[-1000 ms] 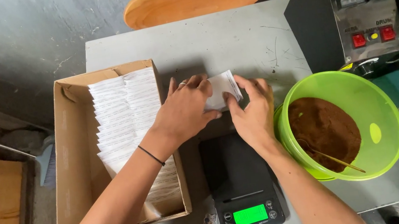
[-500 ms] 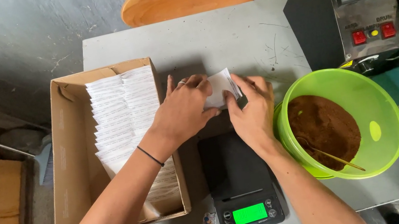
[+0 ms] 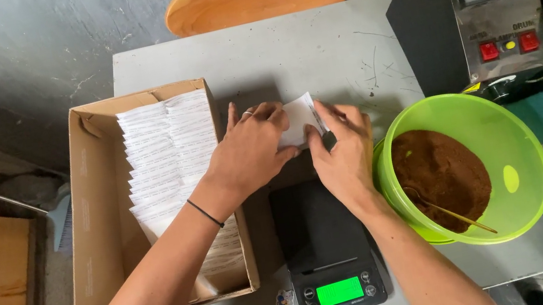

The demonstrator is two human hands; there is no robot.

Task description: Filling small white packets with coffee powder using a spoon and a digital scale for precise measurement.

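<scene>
head view: we are pinching a small white paper sachet (image 3: pixel 299 122) between our left hand (image 3: pixel 253 152) and right hand (image 3: pixel 344 156) above the black digital scale (image 3: pixel 324 240), judging it light, limp, best gripped along its edges.

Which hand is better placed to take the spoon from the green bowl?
The right hand, probably: it lies next to the green bowl, where the spoon rests in brown powder. The left hand is farther away, by the box.
</scene>
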